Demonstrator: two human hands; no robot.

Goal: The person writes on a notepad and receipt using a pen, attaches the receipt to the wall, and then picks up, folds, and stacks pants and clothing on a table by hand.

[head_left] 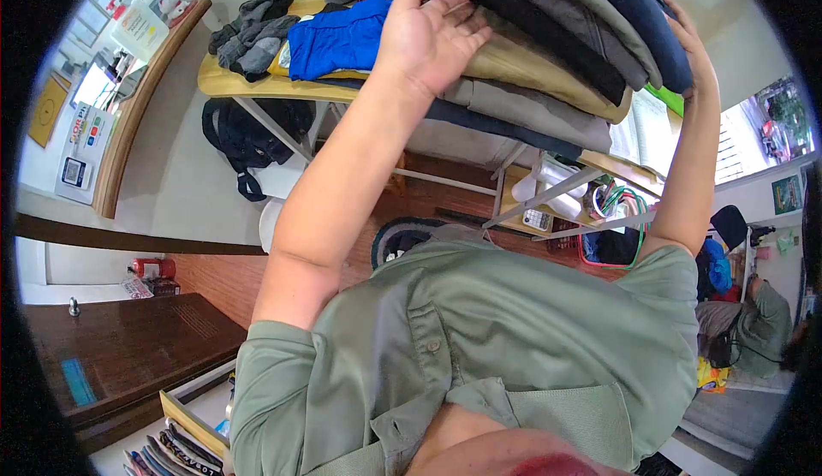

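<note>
A tall stack of folded trousers (pixel 548 74) in tan, grey, black and navy lies on a light wooden table (pixel 224 82). My left hand (pixel 435 41) is at the stack's left side, palm up, fingers stretched out and apart, holding nothing. My right hand (pixel 695 58) lies against the right end of the stack, on the navy folded trousers (pixel 629 18); its fingers look extended along the cloth, partly hidden behind it. Left of my left hand are a bright blue folded garment (pixel 338 39) and a heap of dark grey clothes (pixel 253 35).
Beneath the table are a black backpack (pixel 257 133) and metal legs (pixel 278 129). Open paper pages (pixel 646 129) lie right of the stack. A lower shelf holds a calculator (pixel 538 219). A wooden ledge (pixel 154 99) carries a pump bottle (pixel 137 26) at left.
</note>
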